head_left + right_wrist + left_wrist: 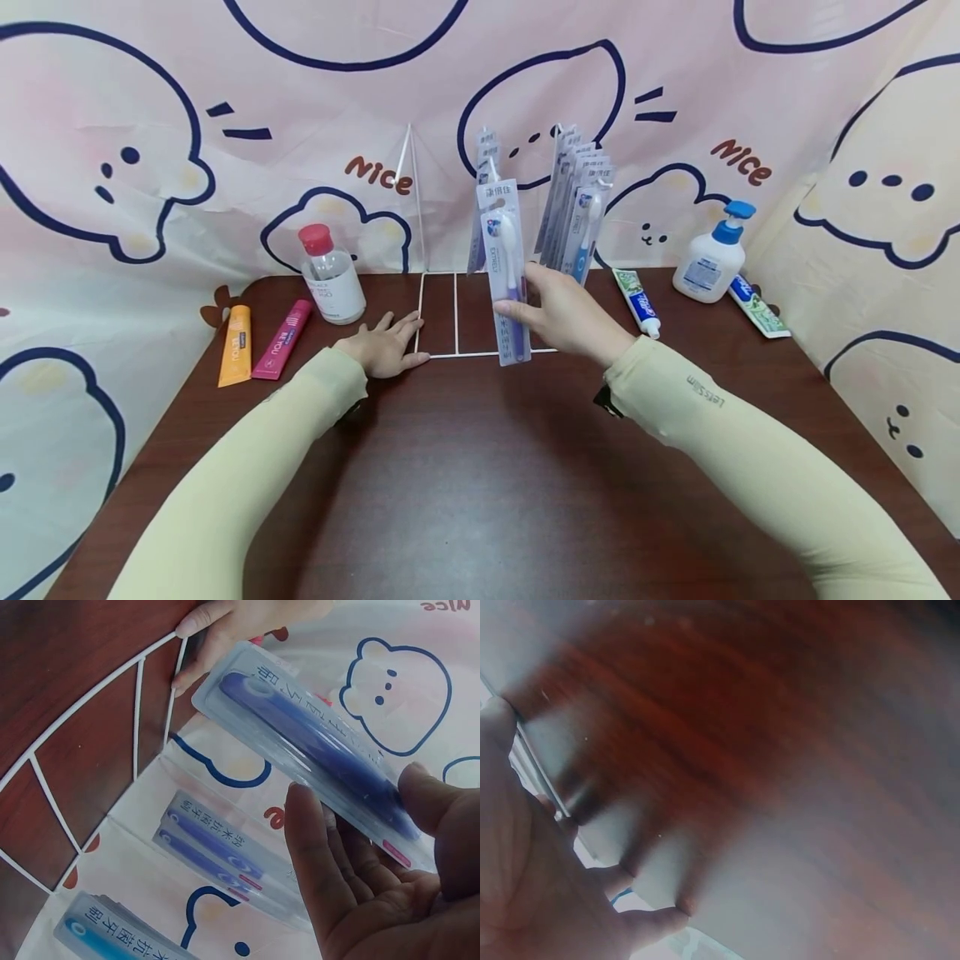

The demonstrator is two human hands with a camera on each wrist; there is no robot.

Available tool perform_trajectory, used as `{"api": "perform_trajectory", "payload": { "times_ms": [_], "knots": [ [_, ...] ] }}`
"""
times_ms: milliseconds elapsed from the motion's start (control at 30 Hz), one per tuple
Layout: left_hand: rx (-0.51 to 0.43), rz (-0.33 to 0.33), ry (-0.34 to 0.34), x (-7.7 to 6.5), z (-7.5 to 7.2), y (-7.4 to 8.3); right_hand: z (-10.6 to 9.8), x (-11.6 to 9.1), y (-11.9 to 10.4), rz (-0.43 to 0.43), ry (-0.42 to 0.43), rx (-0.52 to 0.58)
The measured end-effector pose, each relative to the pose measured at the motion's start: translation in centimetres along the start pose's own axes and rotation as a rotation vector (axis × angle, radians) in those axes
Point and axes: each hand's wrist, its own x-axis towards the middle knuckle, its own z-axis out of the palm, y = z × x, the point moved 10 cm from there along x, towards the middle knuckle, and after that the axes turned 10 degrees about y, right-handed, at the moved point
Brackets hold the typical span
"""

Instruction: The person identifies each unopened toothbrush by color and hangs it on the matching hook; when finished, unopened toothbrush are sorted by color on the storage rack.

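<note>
My right hand (566, 312) pinches a packaged purple toothbrush (512, 267) by its side, thumb in front. The pack is upright, its top close to a hook of a white wire rack (456, 321); whether it touches the hook I cannot tell. In the right wrist view, thumb and fingers are on either side of the pack. Behind it hang packaged purple toothbrushes (210, 851), and to the right a row of blue ones (587, 229). My left hand (386, 346) rests with spread fingers on the table at the rack's left front corner, touching the wire.
On the brown table (450, 483), left of the rack, are a red-capped bottle (335, 287), a pink tube (283, 342) and an orange tube (236, 346). To the right are two toothpaste tubes (636, 302) and a white pump bottle (708, 265). A printed cloth (300, 108) hangs behind.
</note>
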Motion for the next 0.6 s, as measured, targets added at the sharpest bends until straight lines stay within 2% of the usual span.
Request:
{"api": "perform_trajectory", "payload": {
  "times_ms": [400, 600],
  "knots": [
    [0.03, 0.006, 0.001, 0.2, 0.0, -0.2, 0.3, 1.8, 1.3, 0.061, 0.026, -0.018],
    [0.024, 0.01, -0.002, 0.2, 0.1, -0.2, 1.2, 3.1, 2.1, 0.075, 0.012, -0.029]
  ]
}}
